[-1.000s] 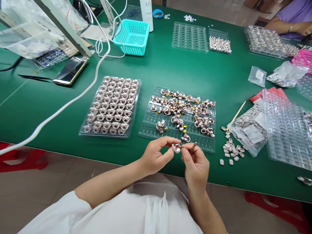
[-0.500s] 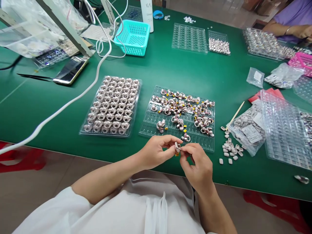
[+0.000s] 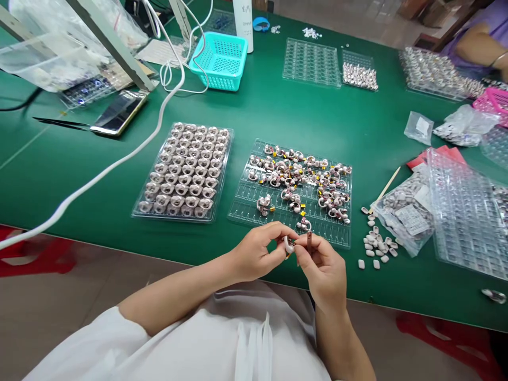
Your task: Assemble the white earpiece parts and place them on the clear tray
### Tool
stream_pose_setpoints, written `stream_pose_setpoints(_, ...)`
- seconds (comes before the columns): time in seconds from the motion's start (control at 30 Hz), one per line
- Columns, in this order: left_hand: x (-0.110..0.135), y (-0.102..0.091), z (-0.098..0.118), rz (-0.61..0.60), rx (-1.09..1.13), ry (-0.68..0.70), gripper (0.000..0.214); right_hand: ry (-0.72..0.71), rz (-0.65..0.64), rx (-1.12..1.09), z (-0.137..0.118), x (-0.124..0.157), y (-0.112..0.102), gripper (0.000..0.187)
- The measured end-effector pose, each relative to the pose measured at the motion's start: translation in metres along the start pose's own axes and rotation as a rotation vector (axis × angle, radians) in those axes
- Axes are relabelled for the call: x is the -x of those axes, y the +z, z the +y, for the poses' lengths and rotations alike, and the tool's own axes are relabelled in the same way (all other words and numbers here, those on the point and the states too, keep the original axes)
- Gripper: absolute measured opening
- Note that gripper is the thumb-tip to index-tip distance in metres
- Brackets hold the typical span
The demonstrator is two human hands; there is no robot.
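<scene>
Green tabletop [image 3: 317, 116] fills most of the frame, with a turquoise basket [image 3: 218, 79] at upper centre and a co-worker's arm [image 3: 480, 45] at upper right. Below centre, the left hand [image 3: 257, 253] pinches a small pale curved piece [image 3: 288, 245] between thumb and forefinger. Just right of it, the right hand [image 3: 327, 267] holds a thin brown strip [image 3: 309, 241] upright among its fingers, thumb and forefinger drawn together beside the piece; what their tips grip is too small to tell. Directly above the hands lies a clear tray [image 3: 246, 203] of jumbled parts; loose pale caps [image 3: 381, 246] lie at right.
</scene>
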State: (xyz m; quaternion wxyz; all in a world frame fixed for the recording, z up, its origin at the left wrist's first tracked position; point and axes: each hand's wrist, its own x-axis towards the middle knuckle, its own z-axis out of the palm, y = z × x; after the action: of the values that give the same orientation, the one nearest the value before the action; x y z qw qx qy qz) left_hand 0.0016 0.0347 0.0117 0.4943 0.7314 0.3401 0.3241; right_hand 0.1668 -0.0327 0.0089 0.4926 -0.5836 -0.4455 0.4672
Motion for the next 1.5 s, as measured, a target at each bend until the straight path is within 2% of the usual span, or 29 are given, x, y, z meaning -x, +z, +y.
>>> stream_pose_setpoints(0.2,0.0,-0.003,-0.004,-0.02,0.046,0.051,0.023,-0.038,0.0,0.041,0.003,0.001,-0.003,0.005)
stream_pose_setpoints(0.33,0.001,-0.001,-0.003,-0.027,0.119,-0.012,0.024,-0.093,0.004,0.044,0.007,0.001,-0.001,0.005)
stream_pose_setpoints(0.5,0.003,0.001,-0.001,-0.04,0.261,-0.148,0.027,-0.212,0.008,0.098,0.009,0.001,0.005,0.007)
stream_pose_setpoints(0.73,0.005,-0.003,0.0,-0.067,0.289,-0.24,0.023,-0.506,-0.006,0.429,-0.002,0.001,0.002,0.023)
stream_pose_setpoints(0.8,0.004,-0.003,0.001,-0.083,0.396,-0.286,0.022,-0.479,-0.005,0.408,-0.005,0.001,0.002,0.021)
stream_pose_setpoints(0.93,0.002,-0.002,0.005,-0.075,0.694,-0.425,0.025,-0.309,0.035,0.211,-0.002,0.004,0.004,0.015)
stream_pose_setpoints(1.0,0.0,-0.001,0.006,-0.056,0.776,-0.48,0.028,-0.291,0.049,0.138,0.002,0.006,0.006,0.017)
stream_pose_setpoints(1.17,-0.004,-0.004,0.005,-0.071,0.823,-0.561,0.029,-0.429,-0.068,0.174,0.002,0.003,0.002,0.037)
stream_pose_setpoints(1.27,-0.005,-0.006,0.003,-0.122,0.817,-0.59,0.028,-0.493,-0.121,0.258,-0.004,-0.001,-0.003,0.038)
stream_pose_setpoints(1.5,-0.004,-0.005,0.001,-0.099,0.826,-0.592,0.025,-0.401,-0.113,0.274,-0.012,-0.002,0.001,0.029)
